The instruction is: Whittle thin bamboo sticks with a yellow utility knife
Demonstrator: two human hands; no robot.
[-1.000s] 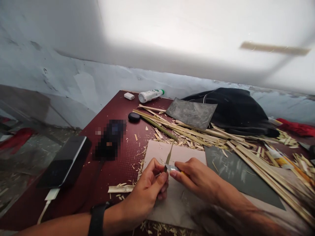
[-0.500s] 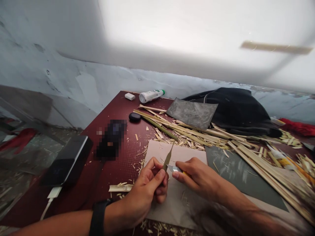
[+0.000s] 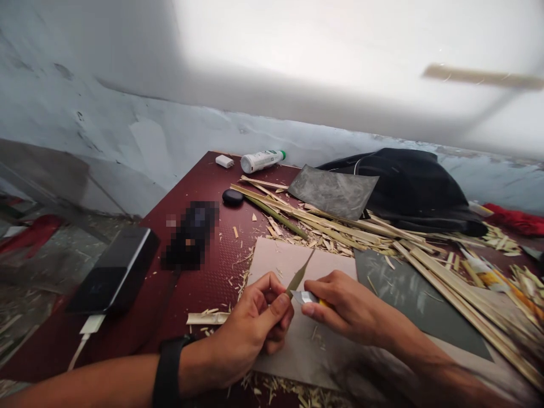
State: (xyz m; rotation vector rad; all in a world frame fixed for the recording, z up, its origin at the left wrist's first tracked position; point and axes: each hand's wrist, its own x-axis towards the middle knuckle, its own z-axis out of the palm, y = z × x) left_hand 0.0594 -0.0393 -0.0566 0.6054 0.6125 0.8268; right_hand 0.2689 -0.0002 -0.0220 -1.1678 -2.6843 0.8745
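Pinched between the thumb and fingers of my left hand (image 3: 266,314) is a thin, pointed strip of greenish bamboo (image 3: 300,272), its tip slanting up and to the right. My right hand (image 3: 340,303) is closed round a utility knife (image 3: 306,298) with a yellow handle, mostly hidden by the fingers. The knife's blade points left and reaches the strip close to my left thumb; whether it touches cannot be made out. Both hands are above a pale board (image 3: 272,260) scattered with a few shavings.
Split bamboo strips (image 3: 340,226) and shavings lie behind the board. A grey-green sheet (image 3: 408,289) lies right, a dark plate (image 3: 335,190) and black bag (image 3: 408,181) farther back. At left are a power bank (image 3: 113,272) with cable, a black case (image 3: 232,197) and a white bottle (image 3: 261,161).
The bamboo strip's tip has tilted farther right, and the knife blade now shows more, lower along the strip near my left thumb. The camera view has shifted slightly.
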